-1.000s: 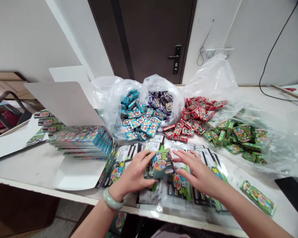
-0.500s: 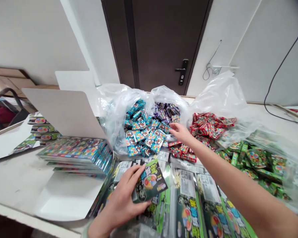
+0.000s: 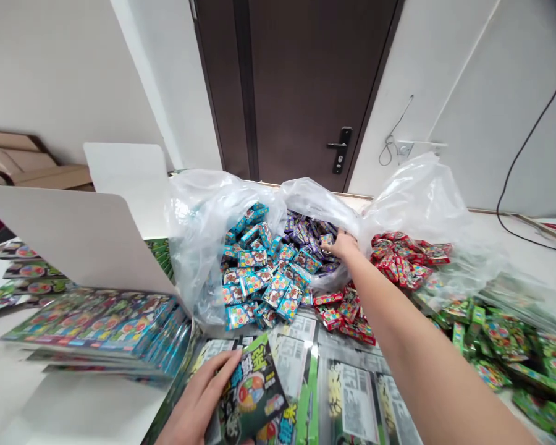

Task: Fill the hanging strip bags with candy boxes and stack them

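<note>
Low in the view, my left hand (image 3: 199, 395) is closed on a dark packet (image 3: 250, 395) with a green edge and colourful print. My right hand (image 3: 345, 245) reaches into the clear bag of purple packets (image 3: 301, 230), its fingers partly among them; whether it grips one is too small to tell. Left of that bag lies a heap of blue packets (image 3: 264, 278) spilling from another clear bag. Red packets (image 3: 403, 259) lie to the right of my right forearm, and some sit just left of it. Large flat printed packs (image 3: 352, 402) are spread below the heaps.
An open white carton (image 3: 74, 235) with a stack of printed packs (image 3: 106, 327) stands at left. Green packets (image 3: 505, 334) lie at right under clear plastic. Behind the table are a dark door (image 3: 306, 93) and a hanging black cable (image 3: 514, 173).
My right hand has moved from the edge of the blue heap to the purple packets. My left hand with the dark packet sits lower and further left. The camera view has shifted.
</note>
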### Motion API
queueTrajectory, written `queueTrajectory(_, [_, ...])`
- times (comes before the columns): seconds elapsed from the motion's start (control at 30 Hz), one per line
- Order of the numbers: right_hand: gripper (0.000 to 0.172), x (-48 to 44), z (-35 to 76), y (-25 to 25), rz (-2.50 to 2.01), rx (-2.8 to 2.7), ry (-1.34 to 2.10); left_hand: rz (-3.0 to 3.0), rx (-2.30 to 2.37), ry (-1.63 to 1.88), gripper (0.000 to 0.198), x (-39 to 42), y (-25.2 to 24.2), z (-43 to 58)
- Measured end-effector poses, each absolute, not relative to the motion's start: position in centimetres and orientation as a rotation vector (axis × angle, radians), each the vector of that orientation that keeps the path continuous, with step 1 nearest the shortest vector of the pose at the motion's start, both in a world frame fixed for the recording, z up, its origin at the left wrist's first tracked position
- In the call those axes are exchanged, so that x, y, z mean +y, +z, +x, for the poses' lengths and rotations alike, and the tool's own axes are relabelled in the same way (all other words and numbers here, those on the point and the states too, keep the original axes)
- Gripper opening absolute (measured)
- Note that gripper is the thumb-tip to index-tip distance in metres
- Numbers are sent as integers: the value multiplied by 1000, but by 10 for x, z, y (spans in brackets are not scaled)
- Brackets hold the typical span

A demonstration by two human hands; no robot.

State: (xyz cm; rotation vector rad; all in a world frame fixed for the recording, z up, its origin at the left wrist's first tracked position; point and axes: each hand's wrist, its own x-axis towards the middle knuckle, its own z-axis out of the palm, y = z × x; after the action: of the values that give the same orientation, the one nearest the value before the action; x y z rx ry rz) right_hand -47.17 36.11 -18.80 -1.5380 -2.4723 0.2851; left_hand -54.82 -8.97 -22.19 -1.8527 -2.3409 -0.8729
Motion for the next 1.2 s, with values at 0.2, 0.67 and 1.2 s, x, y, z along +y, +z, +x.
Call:
queueTrajectory(0.2, [57,363,-470,-180,-1387,-2625,274,-1873,-2365,-853,94,-91,-223,-549])
queueTrajectory(0.67, [27,345,-485,-182,-1330,-2803,556,-1882,-2422,-913,86,-83,-220,-544])
queueTrajectory(1.2, [40,348,-486,-203,-1500,-2403,630,-1978,-2307,-876,86,-89,-227,-553])
